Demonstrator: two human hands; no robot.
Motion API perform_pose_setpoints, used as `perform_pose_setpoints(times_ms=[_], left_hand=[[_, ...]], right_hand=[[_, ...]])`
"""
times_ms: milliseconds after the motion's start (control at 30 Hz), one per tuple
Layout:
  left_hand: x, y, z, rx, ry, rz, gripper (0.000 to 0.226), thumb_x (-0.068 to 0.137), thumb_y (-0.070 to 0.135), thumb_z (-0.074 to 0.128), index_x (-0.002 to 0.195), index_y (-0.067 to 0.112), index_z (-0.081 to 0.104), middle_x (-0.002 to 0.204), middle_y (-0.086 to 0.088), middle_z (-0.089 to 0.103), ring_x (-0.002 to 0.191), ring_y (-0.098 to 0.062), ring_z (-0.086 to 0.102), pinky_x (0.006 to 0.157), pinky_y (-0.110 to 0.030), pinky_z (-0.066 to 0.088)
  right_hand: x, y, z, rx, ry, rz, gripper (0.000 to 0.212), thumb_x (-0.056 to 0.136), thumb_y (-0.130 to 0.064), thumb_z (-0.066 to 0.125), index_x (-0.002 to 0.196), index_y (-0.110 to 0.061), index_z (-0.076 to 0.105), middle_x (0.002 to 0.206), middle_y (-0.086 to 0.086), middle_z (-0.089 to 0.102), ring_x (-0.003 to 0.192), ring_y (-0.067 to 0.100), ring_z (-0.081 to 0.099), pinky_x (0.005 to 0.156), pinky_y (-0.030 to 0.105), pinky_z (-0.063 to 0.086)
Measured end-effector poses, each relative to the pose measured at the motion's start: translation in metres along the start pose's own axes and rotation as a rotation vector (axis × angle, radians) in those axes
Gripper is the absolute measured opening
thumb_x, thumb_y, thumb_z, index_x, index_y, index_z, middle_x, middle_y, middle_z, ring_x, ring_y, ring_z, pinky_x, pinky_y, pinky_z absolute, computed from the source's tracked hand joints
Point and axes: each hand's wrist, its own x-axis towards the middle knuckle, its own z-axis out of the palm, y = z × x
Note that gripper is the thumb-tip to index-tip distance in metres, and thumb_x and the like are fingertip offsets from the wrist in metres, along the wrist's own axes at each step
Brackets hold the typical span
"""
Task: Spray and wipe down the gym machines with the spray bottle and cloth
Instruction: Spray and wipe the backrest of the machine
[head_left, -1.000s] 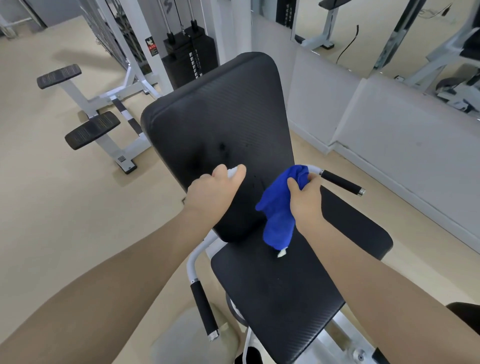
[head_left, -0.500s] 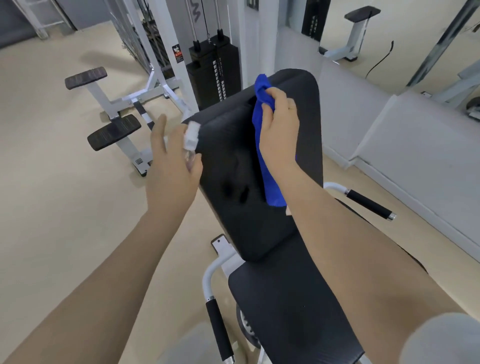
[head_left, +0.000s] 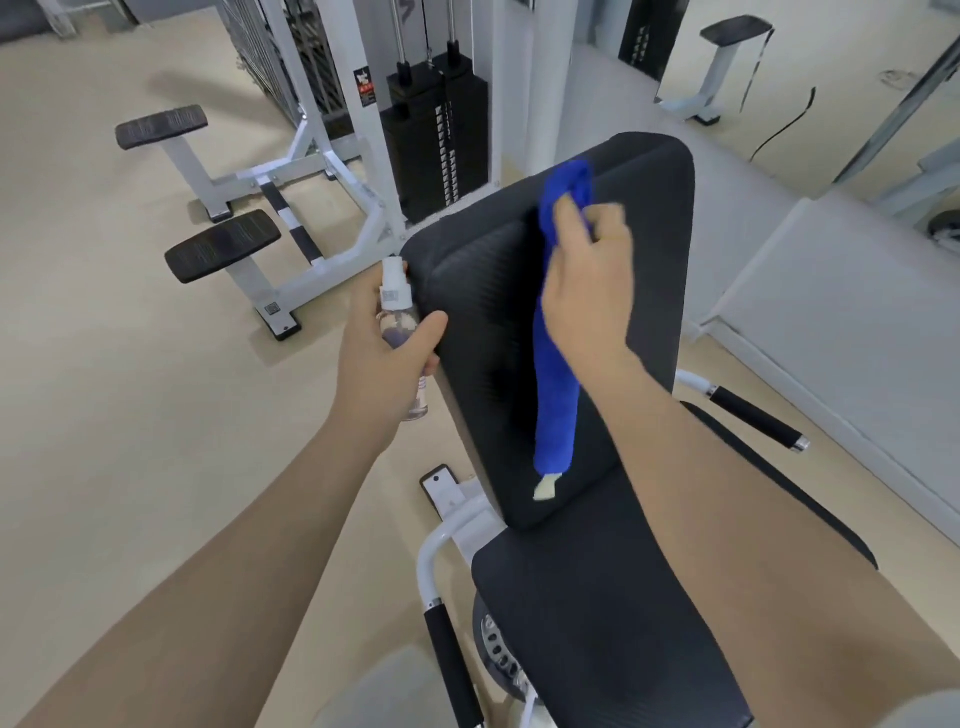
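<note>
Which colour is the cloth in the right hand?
Bright blue cloth, held by the right hand; head view.

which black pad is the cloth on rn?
The tall backrest of the near seat. The right hand holds the blue cloth against its upper part; the seat pad below and the two small pads on the far bench are untouched.
</note>
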Motion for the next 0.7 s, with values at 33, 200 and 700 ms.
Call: perform_pose_setpoints(times_ms=[33, 200, 700], left_hand=[[0.0, 0.0, -0.001, 0.009, -0.007, 0.006, 0.038, 0.086, 0.009, 0.061, 0.106, 0.037, 0.047, 0.073, 0.003, 0.054, 0.055, -0.015, 0.049, 0.053, -0.023, 0.049], [-0.001, -0.001, -0.003, 0.056, -0.024, 0.051, 0.038, 0.087, 0.011, 0.061, 0.092, 0.046, 0.048, 0.065, 0.005, 0.051, 0.056, -0.014, 0.047, 0.053, -0.033, 0.046], [0.008, -0.005, -0.018, 0.057, -0.04, -0.042, 0.023, 0.085, 0.018, 0.065, 0.103, 0.026, 0.054, 0.072, -0.005, 0.05, 0.057, -0.016, 0.049, 0.05, -0.029, 0.046]], right_hand=[[0.008, 0.001, -0.002, 0.036, 0.008, 0.119, 0.044, 0.085, 0.001, 0.043, 0.127, -0.006, 0.053, 0.105, 0.016, 0.051, 0.083, 0.029, 0.051, 0.066, 0.035, 0.046], [-0.02, -0.048, 0.002, 0.11, -0.156, -0.025, 0.04, 0.087, -0.005, 0.045, 0.127, -0.008, 0.053, 0.106, 0.017, 0.051, 0.069, 0.027, 0.05, 0.06, 0.03, 0.038], [0.029, -0.078, -0.019, -0.281, -0.421, 0.001, 0.031, 0.095, -0.019, 0.036, 0.117, -0.015, 0.056, 0.119, 0.011, 0.046, 0.079, 0.031, 0.052, 0.065, 0.031, 0.035]])
